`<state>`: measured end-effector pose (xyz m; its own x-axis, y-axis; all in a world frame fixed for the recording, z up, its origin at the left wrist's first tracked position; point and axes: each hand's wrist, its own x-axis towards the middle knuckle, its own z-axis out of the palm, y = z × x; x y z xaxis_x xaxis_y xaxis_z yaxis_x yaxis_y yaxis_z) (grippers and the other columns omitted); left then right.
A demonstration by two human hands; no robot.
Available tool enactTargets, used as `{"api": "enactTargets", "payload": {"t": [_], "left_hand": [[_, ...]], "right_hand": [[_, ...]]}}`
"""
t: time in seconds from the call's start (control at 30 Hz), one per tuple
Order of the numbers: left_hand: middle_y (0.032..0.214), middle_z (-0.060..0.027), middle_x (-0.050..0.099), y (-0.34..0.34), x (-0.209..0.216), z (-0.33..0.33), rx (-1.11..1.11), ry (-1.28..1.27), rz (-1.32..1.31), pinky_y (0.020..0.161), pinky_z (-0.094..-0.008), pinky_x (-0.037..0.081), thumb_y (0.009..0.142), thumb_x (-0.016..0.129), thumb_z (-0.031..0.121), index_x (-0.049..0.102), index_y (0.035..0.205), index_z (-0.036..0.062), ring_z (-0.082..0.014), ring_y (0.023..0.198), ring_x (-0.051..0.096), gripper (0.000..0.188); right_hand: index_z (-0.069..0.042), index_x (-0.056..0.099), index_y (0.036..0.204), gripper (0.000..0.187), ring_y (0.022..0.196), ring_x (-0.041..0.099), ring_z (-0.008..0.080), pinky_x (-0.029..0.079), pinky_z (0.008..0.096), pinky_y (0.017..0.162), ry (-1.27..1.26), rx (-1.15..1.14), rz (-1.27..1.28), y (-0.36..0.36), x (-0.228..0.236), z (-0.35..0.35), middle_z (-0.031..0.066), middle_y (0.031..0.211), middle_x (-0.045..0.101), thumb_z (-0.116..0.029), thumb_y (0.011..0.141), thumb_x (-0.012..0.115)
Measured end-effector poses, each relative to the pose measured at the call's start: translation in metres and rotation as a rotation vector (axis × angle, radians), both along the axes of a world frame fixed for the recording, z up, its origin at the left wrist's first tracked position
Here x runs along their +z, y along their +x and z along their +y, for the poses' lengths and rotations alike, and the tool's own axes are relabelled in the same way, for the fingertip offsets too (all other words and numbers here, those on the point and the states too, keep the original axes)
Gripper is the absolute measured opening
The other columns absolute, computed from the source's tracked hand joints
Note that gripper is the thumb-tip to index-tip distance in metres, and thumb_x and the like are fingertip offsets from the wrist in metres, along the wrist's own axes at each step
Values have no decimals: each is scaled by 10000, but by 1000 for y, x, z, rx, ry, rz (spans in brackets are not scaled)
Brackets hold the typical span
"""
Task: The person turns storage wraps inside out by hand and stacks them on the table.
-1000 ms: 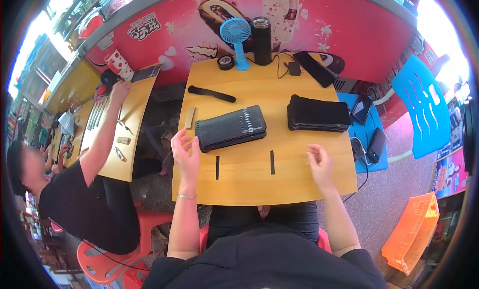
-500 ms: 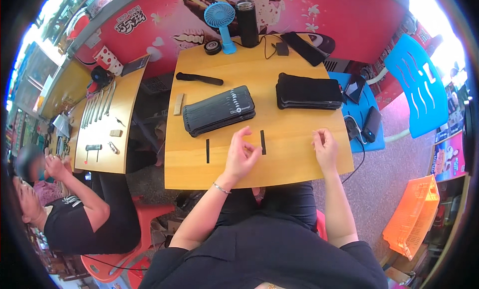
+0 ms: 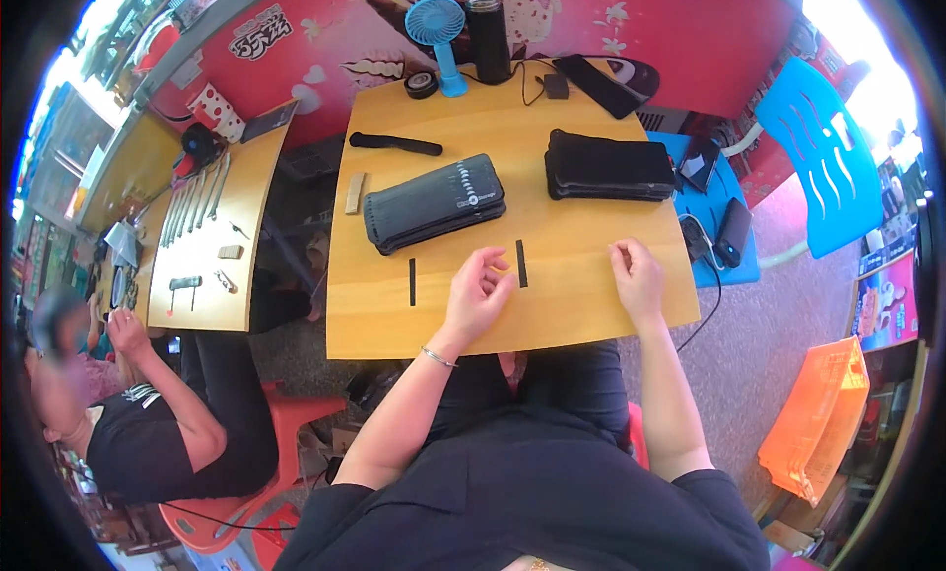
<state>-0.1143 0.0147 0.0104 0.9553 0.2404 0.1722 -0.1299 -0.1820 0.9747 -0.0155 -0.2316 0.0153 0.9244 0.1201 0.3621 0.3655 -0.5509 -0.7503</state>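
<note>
My left hand point(image 3: 480, 290), with a bracelet at the wrist, is over the near part of the wooden table point(image 3: 572, 325). Its fingers are bent but apart, holding nothing. To the right, my right hand point(image 3: 637, 278) has its fingers curled in toward the thumb, and nothing shows in it. Two thin black strips lie flat: one strip point(image 3: 521, 264) beside my left hand's fingertips, the other strip point(image 3: 413, 282) further left. Beyond my left hand rests a stack of dark grey, flat packages point(image 3: 434, 201). A stack of black, flat fabric-like pieces point(image 3: 611, 167) lies beyond my right hand.
A black elongated piece point(image 3: 396, 143) and a tan block point(image 3: 355, 193) lie at the left. A blue fan point(image 3: 437, 29), a black bottle point(image 3: 488, 39) and a cable stand far back. A blue chair point(image 3: 823, 157) holds devices. Another person point(image 3: 163, 413) sits at the left table.
My view has tilted slightly, so the table sits a little higher. My left fingers have drawn in somewhat; my right hand has shifted slightly left. The stacks stay in place.
</note>
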Motion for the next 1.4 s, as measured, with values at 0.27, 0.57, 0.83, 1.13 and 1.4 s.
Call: {"api": "enactTargets", "payload": {"t": [0.27, 0.57, 0.83, 1.13, 1.4], "left_hand": [[898, -52, 608, 4, 7, -6, 17, 57, -55, 576, -188, 468, 849, 676, 31, 568, 1115, -9, -56, 681, 574, 289], [1027, -103, 629, 113, 86, -39, -81, 892, -519, 889, -402, 472, 738, 740, 107, 592, 1076, 48, -315, 1002, 594, 374], [1216, -114, 547, 184, 84, -71, -181, 1144, -410, 1007, -430, 381, 645, 825, 352, 568, 1188, 92, -305, 1184, 493, 655], [1234, -92, 542, 207, 68, -78, -256, 1265, -215, 1000, -423, 370, 584, 863, 410, 546, 1243, 121, -273, 1199, 487, 786], [1194, -76, 560, 209, 62, -81, -262, 1282, -198, 983, -406, 389, 602, 862, 318, 542, 1233, 111, -267, 1165, 515, 737]], "right_hand": [[-44, 643, 884, 160, 684, 643, 268, 489, 359, 618, -71, -23, 12, 0, 5, -1, 117, 806, 664, -204, 882, 659], [-56, 649, 879, 151, 697, 656, 259, 504, 365, 637, -50, 4, 56, 0, 9, -9, 105, 811, 669, -206, 864, 663], [-61, 638, 848, 164, 708, 648, 288, 503, 385, 641, -22, 63, 27, 4, 4, -11, 112, 799, 657, -223, 861, 664], [-77, 641, 865, 141, 749, 645, 302, 504, 393, 660, 7, 101, 64, 6, 2, -16, 102, 846, 660, -218, 871, 644], [-77, 640, 860, 137, 760, 645, 303, 505, 394, 664, 29, 97, 64, 4, 5, -17, 99, 844, 660, -214, 872, 638]]}}
